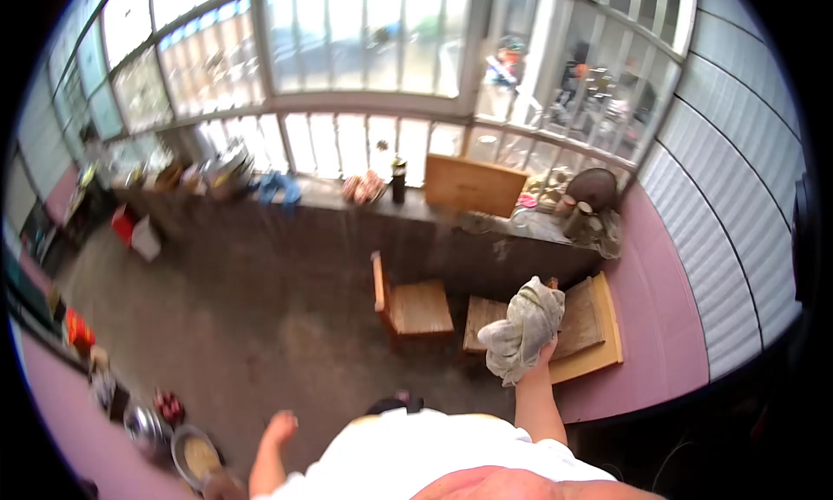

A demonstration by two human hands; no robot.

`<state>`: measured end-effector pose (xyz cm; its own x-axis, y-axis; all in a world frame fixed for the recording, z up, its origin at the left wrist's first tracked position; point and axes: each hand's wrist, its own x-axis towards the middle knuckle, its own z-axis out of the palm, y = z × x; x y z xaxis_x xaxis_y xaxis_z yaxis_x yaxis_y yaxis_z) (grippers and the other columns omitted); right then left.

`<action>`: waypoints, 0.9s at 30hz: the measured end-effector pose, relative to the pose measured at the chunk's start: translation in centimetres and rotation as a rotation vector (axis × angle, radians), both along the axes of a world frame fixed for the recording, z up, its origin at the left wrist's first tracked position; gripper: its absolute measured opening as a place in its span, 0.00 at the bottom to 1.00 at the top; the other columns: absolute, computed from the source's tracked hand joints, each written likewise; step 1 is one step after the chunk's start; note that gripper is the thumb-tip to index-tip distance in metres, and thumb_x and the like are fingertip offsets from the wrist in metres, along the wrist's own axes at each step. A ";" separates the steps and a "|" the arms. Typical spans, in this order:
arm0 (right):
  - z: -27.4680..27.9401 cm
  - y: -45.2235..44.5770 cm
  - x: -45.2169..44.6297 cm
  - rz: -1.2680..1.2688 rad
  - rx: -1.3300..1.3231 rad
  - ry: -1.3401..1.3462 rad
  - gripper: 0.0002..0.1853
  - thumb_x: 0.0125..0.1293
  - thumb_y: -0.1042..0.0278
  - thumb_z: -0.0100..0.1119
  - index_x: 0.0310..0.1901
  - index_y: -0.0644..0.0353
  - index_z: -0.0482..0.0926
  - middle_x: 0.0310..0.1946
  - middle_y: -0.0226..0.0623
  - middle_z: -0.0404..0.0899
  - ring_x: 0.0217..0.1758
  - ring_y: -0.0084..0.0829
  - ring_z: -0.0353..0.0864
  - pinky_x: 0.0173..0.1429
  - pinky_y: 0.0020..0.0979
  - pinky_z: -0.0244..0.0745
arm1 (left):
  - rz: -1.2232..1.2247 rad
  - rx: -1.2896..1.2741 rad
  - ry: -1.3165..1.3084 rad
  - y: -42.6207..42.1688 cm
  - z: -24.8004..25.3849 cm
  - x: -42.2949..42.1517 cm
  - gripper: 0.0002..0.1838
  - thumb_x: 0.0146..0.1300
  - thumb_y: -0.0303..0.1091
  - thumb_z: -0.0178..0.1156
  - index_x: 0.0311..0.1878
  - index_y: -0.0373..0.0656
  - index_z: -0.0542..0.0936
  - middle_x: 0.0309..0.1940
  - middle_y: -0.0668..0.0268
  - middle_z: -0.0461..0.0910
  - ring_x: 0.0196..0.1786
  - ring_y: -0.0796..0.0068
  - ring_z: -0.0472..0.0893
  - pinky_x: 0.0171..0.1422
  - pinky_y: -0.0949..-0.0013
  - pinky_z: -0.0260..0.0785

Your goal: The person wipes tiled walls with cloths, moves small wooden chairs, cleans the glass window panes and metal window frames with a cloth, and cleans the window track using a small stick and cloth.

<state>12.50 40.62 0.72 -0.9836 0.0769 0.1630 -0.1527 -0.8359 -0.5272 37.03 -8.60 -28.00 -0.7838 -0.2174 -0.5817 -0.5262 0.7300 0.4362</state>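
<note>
A greyish-white cloth [525, 326] hangs bunched up in my right hand [548, 350], which is shut on it. My arm is stretched out forward, and the cloth covers most of the fingers. Beneath the cloth stand a small wooden stool [482, 319] and, to its right, a wooden box or low table [599, 326] against the pink wall. Low at my left side is my left hand [279, 425], away from any object. It is small and blurred, so its finger position is unclear.
A wooden chair [421, 307] stands ahead. Along the barred window runs a ledge [325, 192] with a dark bottle [398, 180], a wooden board [475, 185], a blue cloth [278, 187] and pots. At lower left are a metal pot [147, 429] and a basin [193, 455].
</note>
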 end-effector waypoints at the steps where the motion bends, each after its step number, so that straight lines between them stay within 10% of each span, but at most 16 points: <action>1: 0.2 0.2 -0.4 0.158 -0.044 0.043 0.19 0.66 0.57 0.44 0.53 0.59 0.71 0.45 0.37 0.77 0.45 0.34 0.78 0.49 0.33 0.76 | 0.256 0.136 0.076 1.3 1.7 -1.2 0.17 0.59 0.36 0.51 0.47 0.36 0.76 0.44 0.53 0.77 0.47 0.60 0.76 0.51 0.61 0.68; 3: 2.2 -2.2 -0.6 0.192 0.010 0.113 0.19 0.66 0.56 0.45 0.52 0.59 0.72 0.45 0.37 0.77 0.45 0.34 0.78 0.49 0.34 0.76 | 0.618 0.507 0.260 3.8 5.5 -4.2 0.23 0.60 0.37 0.53 0.57 0.36 0.72 0.52 0.57 0.75 0.54 0.66 0.74 0.56 0.65 0.66; 9: 2.1 -9.6 -2.2 0.383 0.122 0.086 0.22 0.65 0.53 0.44 0.55 0.59 0.70 0.49 0.40 0.75 0.49 0.37 0.77 0.51 0.37 0.75 | 0.180 0.831 0.348 10.4 17.4 -16.2 0.29 0.65 0.51 0.50 0.64 0.46 0.65 0.61 0.63 0.68 0.61 0.70 0.68 0.61 0.63 0.60; 15: -0.7 -21.1 -4.7 0.856 -0.066 -0.100 0.26 0.66 0.50 0.42 0.58 0.61 0.68 0.55 0.42 0.71 0.56 0.42 0.73 0.61 0.41 0.69 | 0.134 1.420 0.370 10.7 21.7 -24.4 0.33 0.68 0.58 0.37 0.70 0.50 0.51 0.66 0.65 0.59 0.67 0.68 0.61 0.64 0.62 0.59; 20: -3.4 -34.2 -7.7 0.924 0.196 -0.281 0.21 0.65 0.57 0.44 0.54 0.61 0.71 0.51 0.40 0.74 0.53 0.37 0.75 0.58 0.37 0.70 | 0.219 1.983 0.421 1.2 24.4 -25.2 0.35 0.67 0.62 0.31 0.66 0.45 0.59 0.62 0.63 0.66 0.63 0.68 0.68 0.67 0.61 0.59; 27: -6.3 -45.5 -10.6 0.649 0.764 -0.024 0.17 0.58 0.72 0.45 0.49 0.63 0.72 0.45 0.37 0.77 0.49 0.30 0.75 0.54 0.29 0.68 | 0.364 1.820 0.546 -9.2 23.2 -25.9 0.37 0.65 0.66 0.33 0.66 0.46 0.61 0.61 0.64 0.67 0.62 0.67 0.69 0.66 0.60 0.61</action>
<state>1.91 -4.91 -5.53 -0.8019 -0.5926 -0.0759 0.2303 -0.1894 -0.9545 11.14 -17.76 -4.77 -0.9946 0.1036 -0.0086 -0.0898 -0.8151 0.5723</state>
